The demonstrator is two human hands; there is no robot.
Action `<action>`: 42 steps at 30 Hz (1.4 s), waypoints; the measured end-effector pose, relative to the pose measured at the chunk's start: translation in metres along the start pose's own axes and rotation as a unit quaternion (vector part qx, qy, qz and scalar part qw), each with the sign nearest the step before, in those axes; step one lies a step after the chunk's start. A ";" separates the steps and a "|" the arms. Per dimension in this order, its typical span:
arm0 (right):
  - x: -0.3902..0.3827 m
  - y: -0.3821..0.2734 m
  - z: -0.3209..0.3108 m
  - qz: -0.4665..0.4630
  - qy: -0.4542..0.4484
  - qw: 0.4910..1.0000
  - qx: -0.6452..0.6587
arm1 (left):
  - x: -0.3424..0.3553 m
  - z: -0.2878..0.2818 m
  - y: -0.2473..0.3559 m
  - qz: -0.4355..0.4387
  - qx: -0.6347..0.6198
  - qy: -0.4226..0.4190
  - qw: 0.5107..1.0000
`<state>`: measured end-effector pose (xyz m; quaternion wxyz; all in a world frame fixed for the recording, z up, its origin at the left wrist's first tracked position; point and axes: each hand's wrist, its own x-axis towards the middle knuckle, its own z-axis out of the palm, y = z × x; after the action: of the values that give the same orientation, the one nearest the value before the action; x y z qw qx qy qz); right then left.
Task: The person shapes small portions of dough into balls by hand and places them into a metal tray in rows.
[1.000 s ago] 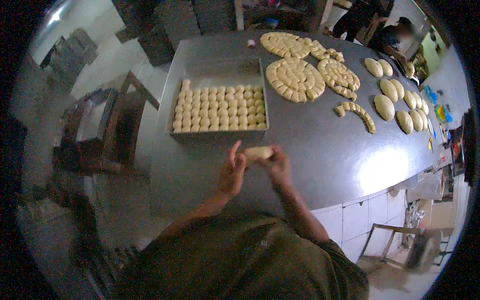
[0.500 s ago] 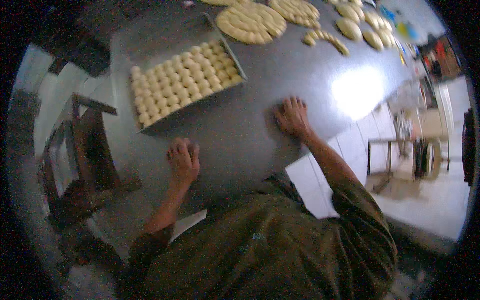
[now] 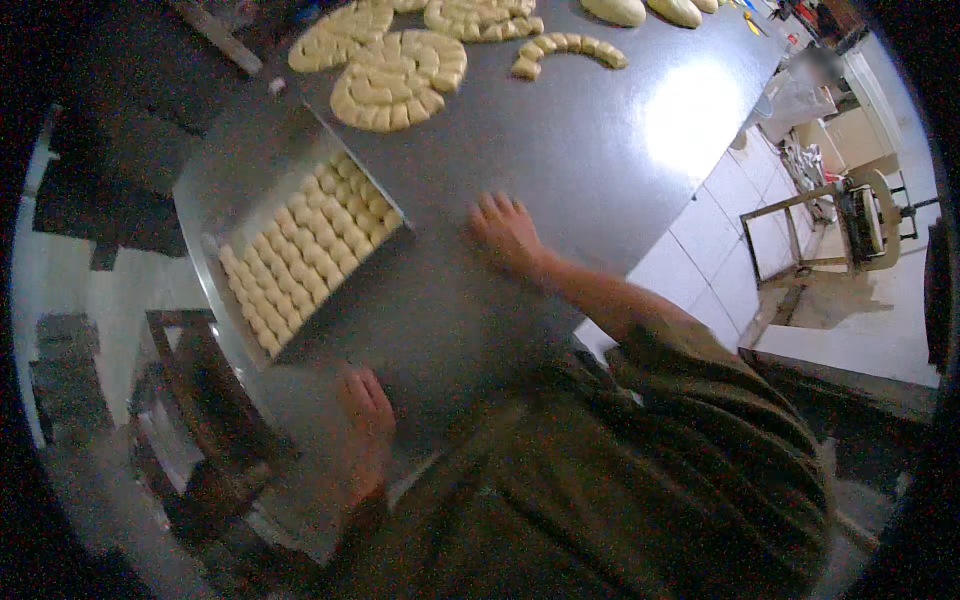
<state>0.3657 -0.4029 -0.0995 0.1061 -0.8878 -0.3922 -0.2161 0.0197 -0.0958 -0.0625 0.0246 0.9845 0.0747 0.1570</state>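
My right hand (image 3: 507,235) lies palm down on the metal worktop (image 3: 580,150), its fingers stretched forward and slightly apart. Whether anything is under the palm is hidden. Lower and further left, close to the near edge of the top, is my left hand (image 3: 368,405); motion blurs its fingers. Left of both hands sits a metal tray (image 3: 362,172) with rows of small pale dough balls (image 3: 310,240); its far part holds no balls. A curved strip of cut dough pieces (image 3: 570,50) lies beyond my right hand.
Coiled, segmented dough rounds (image 3: 400,80) rest at the far left of the worktop. Larger smooth dough lumps (image 3: 615,10) are at its far edge. A brown wooden frame (image 3: 190,390) stands on the left, and a metal-framed device (image 3: 870,225) is on the right beside tiled floor (image 3: 700,235).
The view has turned, so tray and dough appear further left. In the picture, my right hand has shifted left and my left hand lower, nearer my body.
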 end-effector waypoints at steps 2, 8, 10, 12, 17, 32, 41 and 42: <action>-0.002 -0.006 -0.055 0.027 -0.147 0.985 0.090 | -0.087 0.000 -0.025 -0.058 0.009 -0.015 0.998; 0.055 0.031 0.010 0.053 -0.031 0.996 0.058 | 0.077 -0.007 -0.002 -0.279 -0.046 0.012 0.959; 0.035 0.023 0.014 0.033 -0.028 0.995 0.088 | 0.039 -0.012 0.027 -0.145 -0.038 -0.030 0.988; 0.016 0.021 -0.027 -0.007 -0.083 0.987 0.136 | -0.023 -0.018 0.009 -0.168 -0.052 -0.025 0.984; 0.093 0.040 -0.037 0.107 -0.127 0.983 0.082 | 0.049 -0.010 -0.009 -0.301 -0.038 0.036 0.952; 0.017 0.025 0.004 -0.070 0.000 0.993 0.099 | 0.010 -0.011 -0.033 -0.249 -0.244 0.073 0.934; 0.081 -0.235 -0.096 -0.022 -0.260 0.888 0.379 | -0.006 0.010 -0.149 -0.568 0.150 -0.021 0.809; 0.067 -0.278 -0.078 -0.080 -0.280 0.878 0.381 | 0.013 0.010 -0.137 -0.582 0.132 0.032 0.802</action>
<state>0.1757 -0.2012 0.0057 0.3039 -0.7679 -0.5272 0.2000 0.0161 0.0414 -0.0775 -0.0215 0.7443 0.6540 0.1335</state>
